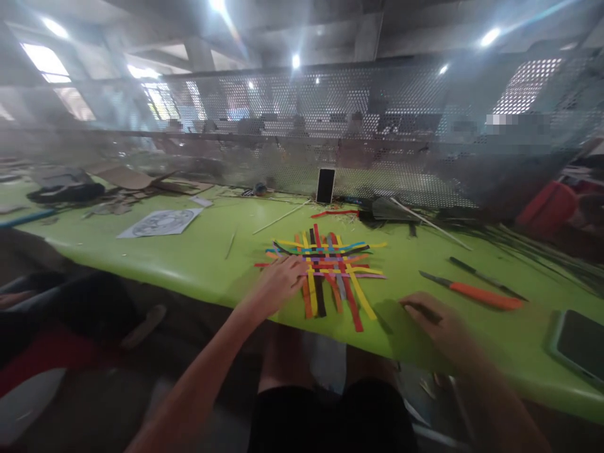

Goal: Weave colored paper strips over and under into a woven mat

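A loose mat of woven coloured strips lies on the green table in front of me. Red, yellow, black, orange, purple and blue strips cross over and under, their ends fanning out unevenly. My left hand rests on the left side of the weave, fingers laid over the strips. To the right of the mat, my right hand is low over the tabletop. Its fingers curve loosely, with a gap by the thumb, and I see nothing in them. An orange-handled knife lies beyond that hand.
A dark slim tool lies beside the knife. A phone sits at the right edge; another phone stands upright against the perforated screen. At left are a printed sheet and cardboard scraps. Dark strips spread at right.
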The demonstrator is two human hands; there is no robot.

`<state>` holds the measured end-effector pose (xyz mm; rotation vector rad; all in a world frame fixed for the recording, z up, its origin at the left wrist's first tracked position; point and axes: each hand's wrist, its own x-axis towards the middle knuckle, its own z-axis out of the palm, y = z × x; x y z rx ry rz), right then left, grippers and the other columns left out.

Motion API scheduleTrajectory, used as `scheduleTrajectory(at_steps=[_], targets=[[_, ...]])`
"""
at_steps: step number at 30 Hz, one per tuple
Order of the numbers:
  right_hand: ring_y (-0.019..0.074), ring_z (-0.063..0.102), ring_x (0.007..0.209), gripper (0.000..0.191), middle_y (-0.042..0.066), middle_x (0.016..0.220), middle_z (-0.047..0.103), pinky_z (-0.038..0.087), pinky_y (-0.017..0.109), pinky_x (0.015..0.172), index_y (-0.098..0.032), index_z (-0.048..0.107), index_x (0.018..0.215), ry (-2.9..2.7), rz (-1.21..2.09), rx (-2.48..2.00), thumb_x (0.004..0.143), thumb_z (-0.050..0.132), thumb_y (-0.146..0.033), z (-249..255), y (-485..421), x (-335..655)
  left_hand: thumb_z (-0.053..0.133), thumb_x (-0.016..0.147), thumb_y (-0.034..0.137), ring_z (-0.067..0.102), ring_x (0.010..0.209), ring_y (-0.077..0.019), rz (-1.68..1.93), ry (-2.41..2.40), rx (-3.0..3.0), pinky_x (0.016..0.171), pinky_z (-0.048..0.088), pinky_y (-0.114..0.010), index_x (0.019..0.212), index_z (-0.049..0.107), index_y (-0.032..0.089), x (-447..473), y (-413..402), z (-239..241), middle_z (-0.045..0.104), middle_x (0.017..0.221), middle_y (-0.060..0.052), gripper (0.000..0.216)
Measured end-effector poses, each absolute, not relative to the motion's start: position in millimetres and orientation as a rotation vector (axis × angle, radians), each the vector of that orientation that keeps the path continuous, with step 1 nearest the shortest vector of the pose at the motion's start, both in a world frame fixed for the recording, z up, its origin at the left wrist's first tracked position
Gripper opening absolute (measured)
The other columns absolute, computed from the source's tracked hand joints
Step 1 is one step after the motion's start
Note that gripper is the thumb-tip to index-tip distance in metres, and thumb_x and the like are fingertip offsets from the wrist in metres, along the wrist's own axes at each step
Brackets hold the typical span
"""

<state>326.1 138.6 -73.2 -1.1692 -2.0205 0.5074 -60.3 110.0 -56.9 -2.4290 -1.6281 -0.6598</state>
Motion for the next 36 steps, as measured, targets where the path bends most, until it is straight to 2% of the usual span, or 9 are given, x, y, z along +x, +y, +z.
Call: scheduleTrajectory(at_steps=[2, 4, 9, 16, 22, 28, 32, 34, 36], targets=[[0.0263, 0.073, 0.091, 0.024, 0.007, 0.096, 0.078, 0.059, 0.04, 0.087, -0.027, 0.076, 0.091, -2.015, 0.517, -1.191, 0.091, 0.063, -0.047, -73.2, 138.0, 326.2, 0.061, 0.102, 0.031, 0.056, 0.128, -0.035, -0.455, -1.749, -2.286, 0.106, 0.049, -0.051, 0.129, 0.068, 0.016, -53.2, 124.3, -55.3, 0.066, 0.132, -0.016, 0.031], [0.0264, 0.073, 0.091, 0.025, 0.007, 0.096, 0.079, 0.059, 0.04, 0.086, -0.027, 0.076, 0.091, -2.012, 0.521, -1.203, 0.091, 0.062, -0.047, -73.2, 137.1, 326.0, 0.061, 0.102, 0.04, 0.052, 0.131, -0.0382, -0.403, -1.788, -2.224, 0.106, 0.047, -0.053, 0.134, 0.065, 0.014, -48.1, 133.0, -57.1, 0.065, 0.133, -0.019, 0.041], [0.0251, 0.073, 0.088, 0.025, 0.006, 0.094, 0.079, 0.06, 0.038, 0.083, -0.027, 0.076, 0.091, -2.024, 0.533, -1.181, 0.092, 0.06, -0.046, -71.6, 133.6, 324.2, 0.052, 0.106, 0.044, 0.059, 0.122, -0.0339, -0.445, -1.798, -2.197, 0.11, 0.043, -0.051, 0.144, 0.056, 0.015, -43.0, 136.4, -68.0, 0.07, 0.123, -0.016, 0.048], [0.0237, 0.074, 0.085, 0.023, 0.006, 0.092, 0.079, 0.06, 0.036, 0.08, -0.026, 0.076, 0.09, -2.01, 0.574, -1.139, 0.092, 0.06, -0.043, -69.6, 128.4, 321.3, 0.047, 0.108, 0.046, 0.061, 0.124, -0.0322, -0.498, -1.805, -2.278, 0.118, 0.037, -0.054, 0.143, 0.057, 0.019, -40.4, 145.6, -73.4, 0.069, 0.13, -0.013, 0.045], [0.0247, 0.074, 0.087, 0.023, 0.006, 0.094, 0.079, 0.061, 0.037, 0.081, -0.027, 0.077, 0.092, -1.996, 0.61, -1.121, 0.093, 0.061, -0.044, -70.0, 126.0, 320.1, 0.048, 0.108, 0.041, 0.059, 0.131, -0.0293, -0.579, -1.725, -2.385, 0.119, 0.037, -0.054, 0.148, 0.051, 0.02, -41.2, 153.4, -74.1, 0.063, 0.141, -0.013, 0.045], [0.0254, 0.074, 0.088, 0.02, 0.006, 0.095, 0.079, 0.061, 0.038, 0.081, -0.027, 0.076, 0.094, -1.988, 0.598, -1.087, 0.094, 0.061, -0.041, -75.6, 124.7, 319.1, 0.053, 0.106, 0.035, 0.055, 0.135, -0.03, -0.77, -1.656, -2.421, 0.117, 0.042, -0.053, 0.14, 0.058, 0.018, -41.8, 153.5, -75.3, 0.06, 0.141, -0.014, 0.038], [0.0238, 0.074, 0.083, 0.019, 0.005, 0.09, 0.079, 0.061, 0.036, 0.078, -0.027, 0.076, 0.091, -2.004, 0.51, -1.044, 0.095, 0.06, -0.038, -62.0, 125.5, 319.1, 0.048, 0.106, 0.023, 0.058, 0.128, -0.026, -0.908, -1.578, -2.438, 0.109, 0.05, -0.045, 0.129, 0.064, 0.018, -48.3, 140.2, -75.0, 0.064, 0.132, -0.012, 0.028], [0.0233, 0.073, 0.081, 0.02, 0.005, 0.089, 0.078, 0.06, 0.036, 0.078, -0.028, 0.076, 0.091, -2.077, 0.438, -1.027, 0.096, 0.059, -0.038, -42.0, 136.0, 315.1, 0.048, 0.105, 0.018, 0.061, 0.123, -0.0258, -0.907, -1.53, -2.431, 0.11, 0.05, -0.047, 0.121, 0.067, 0.018, -51.8, 130.7, -76.3, 0.067, 0.125, -0.011, 0.025], [0.024, 0.073, 0.088, 0.023, 0.005, 0.096, 0.079, 0.059, 0.038, 0.082, -0.028, 0.076, 0.099, -2.226, 0.37, -1.003, 0.099, 0.056, -0.039, -15.1, 160.9, 303.4, 0.049, 0.103, 0.016, 0.062, 0.12, -0.0269, -0.873, -1.505, -2.419, 0.109, 0.051, -0.05, 0.115, 0.068, 0.018, -53.8, 122.4, -79.3, 0.069, 0.12, -0.01, 0.022]])
